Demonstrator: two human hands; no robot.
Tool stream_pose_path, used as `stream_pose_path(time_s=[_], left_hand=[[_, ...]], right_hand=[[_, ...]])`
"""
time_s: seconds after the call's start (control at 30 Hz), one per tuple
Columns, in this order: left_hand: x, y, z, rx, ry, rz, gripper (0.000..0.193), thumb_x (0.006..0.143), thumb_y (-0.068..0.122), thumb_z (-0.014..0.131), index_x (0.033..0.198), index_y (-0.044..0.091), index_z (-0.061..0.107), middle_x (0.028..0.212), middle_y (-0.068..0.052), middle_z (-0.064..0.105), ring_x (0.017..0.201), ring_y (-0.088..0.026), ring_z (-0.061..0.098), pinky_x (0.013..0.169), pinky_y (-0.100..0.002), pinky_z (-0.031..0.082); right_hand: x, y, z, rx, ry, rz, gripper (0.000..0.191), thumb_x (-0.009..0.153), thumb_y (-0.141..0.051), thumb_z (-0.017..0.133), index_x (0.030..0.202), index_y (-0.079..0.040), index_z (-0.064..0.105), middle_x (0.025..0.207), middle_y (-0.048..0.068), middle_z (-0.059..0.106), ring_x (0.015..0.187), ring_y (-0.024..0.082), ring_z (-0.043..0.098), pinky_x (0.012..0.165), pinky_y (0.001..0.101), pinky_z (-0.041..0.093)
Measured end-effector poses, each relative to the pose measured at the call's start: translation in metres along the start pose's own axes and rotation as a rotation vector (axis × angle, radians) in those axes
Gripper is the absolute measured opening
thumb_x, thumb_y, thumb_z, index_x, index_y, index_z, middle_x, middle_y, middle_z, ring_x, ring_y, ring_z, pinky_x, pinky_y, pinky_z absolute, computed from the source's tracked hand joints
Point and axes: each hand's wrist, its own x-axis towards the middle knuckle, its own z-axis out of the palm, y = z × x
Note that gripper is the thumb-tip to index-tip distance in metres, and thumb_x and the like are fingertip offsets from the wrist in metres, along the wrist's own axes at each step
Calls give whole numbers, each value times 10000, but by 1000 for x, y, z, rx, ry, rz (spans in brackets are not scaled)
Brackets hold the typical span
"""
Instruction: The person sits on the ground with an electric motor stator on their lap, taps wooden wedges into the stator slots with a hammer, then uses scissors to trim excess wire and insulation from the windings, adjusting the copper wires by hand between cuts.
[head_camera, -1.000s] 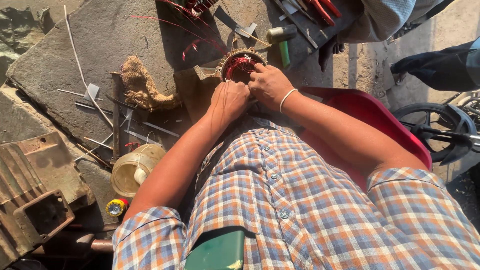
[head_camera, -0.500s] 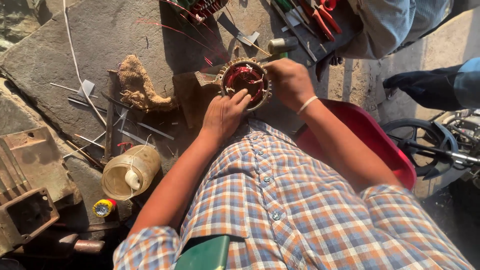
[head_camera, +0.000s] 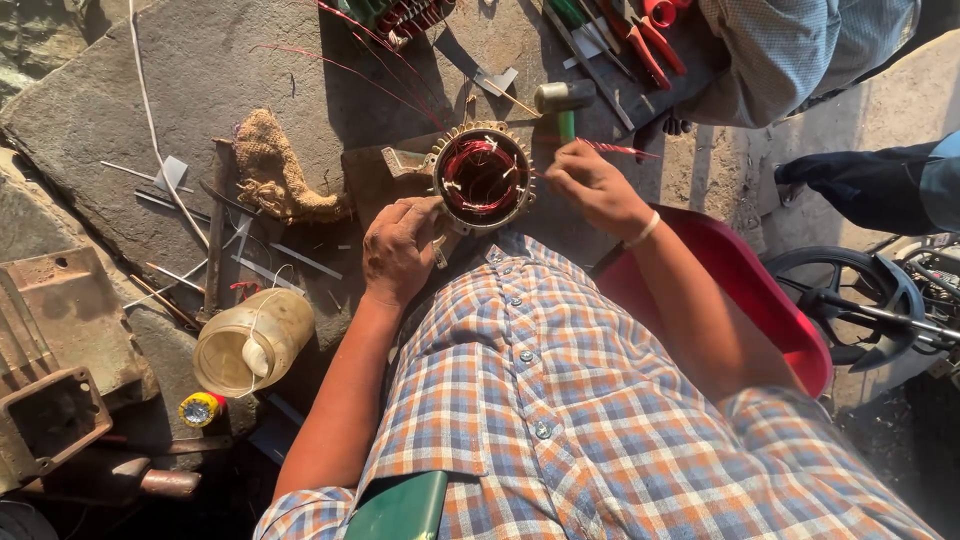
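Noting open slab upper left of stator; I find passage there. Burlap wad and scattered metal strips crowd my left hand on its left. Plastic jar blocks lower left. Mallet lies just above right hand, near it. Red wire strands cross space above stator. Pliers and another person's sleeve close upper right. Red seat bounds right side.
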Motion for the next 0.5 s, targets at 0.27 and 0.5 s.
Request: stream_pose_path(time_s=[0.27,0.5], left_hand=[[12,6,11,79,-142,-78,354,863,169,751,1213,117,745,1101,-53,742,1028,-268,654,935,-386,499],[38,34,36,212,-225,-173,447,839,414,801,1164,111,752,1090,-61,739,1033,-270,610,883,-424,434]], right_hand=[[-74,33,-72,988,403,-238,192,1121,-266,628,1104,-76,608,1005,108,701,886,195,696,802,318,577],[-99,72,-115,1140,618,-108,417,1046,-412,676,1384,-169,642,1213,84,726,872,181,675,768,281,554]])
